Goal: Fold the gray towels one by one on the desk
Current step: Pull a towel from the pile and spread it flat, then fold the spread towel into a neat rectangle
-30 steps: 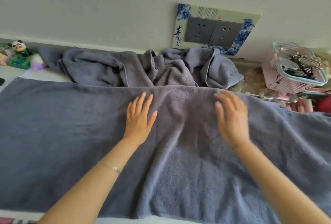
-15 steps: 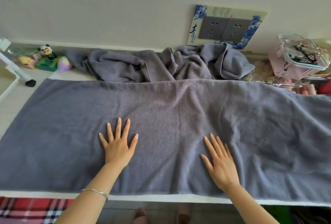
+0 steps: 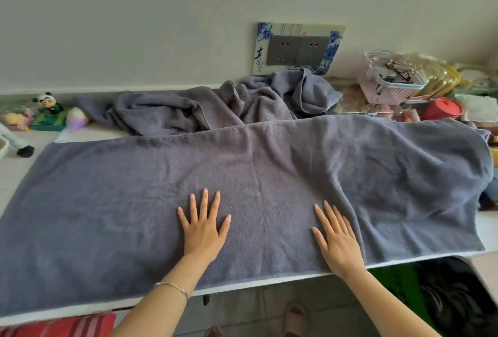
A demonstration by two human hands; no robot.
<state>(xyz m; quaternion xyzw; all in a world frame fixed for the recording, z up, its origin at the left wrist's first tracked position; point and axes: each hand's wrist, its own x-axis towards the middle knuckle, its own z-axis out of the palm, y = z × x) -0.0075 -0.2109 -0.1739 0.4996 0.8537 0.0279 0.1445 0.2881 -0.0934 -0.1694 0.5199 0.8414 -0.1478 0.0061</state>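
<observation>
Gray towel [image 3: 121, 202] lay spread across nearly the whole desk [image 3: 269, 282], its long axis running from the left edge to the right edge and its near long hem just inside the front edge; its far hem ran along the middle of the desk, with the crumpled towels [image 3: 204, 113] heaped behind it against the back edge, under the socket panel [image 3: 296, 51]. Both hands sat on the middle stretch of the cloth, close to the front edge and well apart from each other; the short ends therefore lay out to either side, the left hand [image 3: 203, 231] nearer the flat left end and the right hand [image 3: 338, 239] nearer the right end, which was rumpled and humped over something hidden near the right edge, just in front of the pink basket [image 3: 388, 86]. The left hand lay palm down with fingers straight and fanned, a bracelet [image 3: 172, 286] on its wrist; the right hand lay palm down too, fingers straight and closer together, beside a long crease; neither gripped any cloth. By my judgement this was smoothing ahead of a fold, and the right end needed flattening first.
</observation>
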